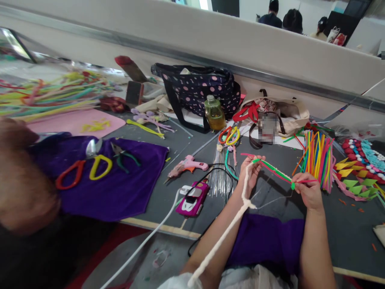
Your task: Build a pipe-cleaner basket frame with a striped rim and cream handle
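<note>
Green stem (275,171) stretched between both hands.
Left hand (252,170) pinches its far end, right hand (306,190) the near end, above the counter (345,228).

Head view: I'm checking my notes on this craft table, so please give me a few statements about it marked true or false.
1. Both hands, left hand and right hand, hold a green-and-pink pipe cleaner. True.
2. A white pipe cleaner hangs from the left hand. True.
3. The glue gun is in the right hand. False: it lies on the table, apart from both hands.
4. The scissors lie on a purple cloth. True.
5. The toy car is blue. False: it is pink.
</note>
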Action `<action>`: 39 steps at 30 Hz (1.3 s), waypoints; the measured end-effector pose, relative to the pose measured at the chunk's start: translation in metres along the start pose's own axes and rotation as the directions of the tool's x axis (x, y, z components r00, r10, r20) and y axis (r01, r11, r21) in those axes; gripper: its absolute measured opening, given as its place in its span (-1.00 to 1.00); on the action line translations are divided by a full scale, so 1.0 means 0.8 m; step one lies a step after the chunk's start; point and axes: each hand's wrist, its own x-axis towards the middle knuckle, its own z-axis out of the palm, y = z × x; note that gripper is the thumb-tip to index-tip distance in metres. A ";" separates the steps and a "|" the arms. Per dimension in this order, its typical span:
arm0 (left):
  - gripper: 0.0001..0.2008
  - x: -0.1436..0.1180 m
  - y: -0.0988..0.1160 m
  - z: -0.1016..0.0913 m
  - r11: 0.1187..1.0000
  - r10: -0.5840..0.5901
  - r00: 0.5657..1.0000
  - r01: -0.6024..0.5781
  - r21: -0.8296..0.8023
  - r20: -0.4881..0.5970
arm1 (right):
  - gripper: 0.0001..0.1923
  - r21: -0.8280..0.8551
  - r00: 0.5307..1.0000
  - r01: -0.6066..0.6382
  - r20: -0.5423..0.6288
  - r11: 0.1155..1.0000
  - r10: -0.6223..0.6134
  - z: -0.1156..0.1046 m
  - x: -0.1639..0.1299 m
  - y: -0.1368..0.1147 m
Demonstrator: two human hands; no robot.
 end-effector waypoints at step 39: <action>-0.66 -0.002 -0.026 0.001 0.952 0.152 0.986 -0.126 0.280 -0.073 | -0.75 0.214 0.786 0.019 -0.607 0.977 0.118 0.007 0.022 0.033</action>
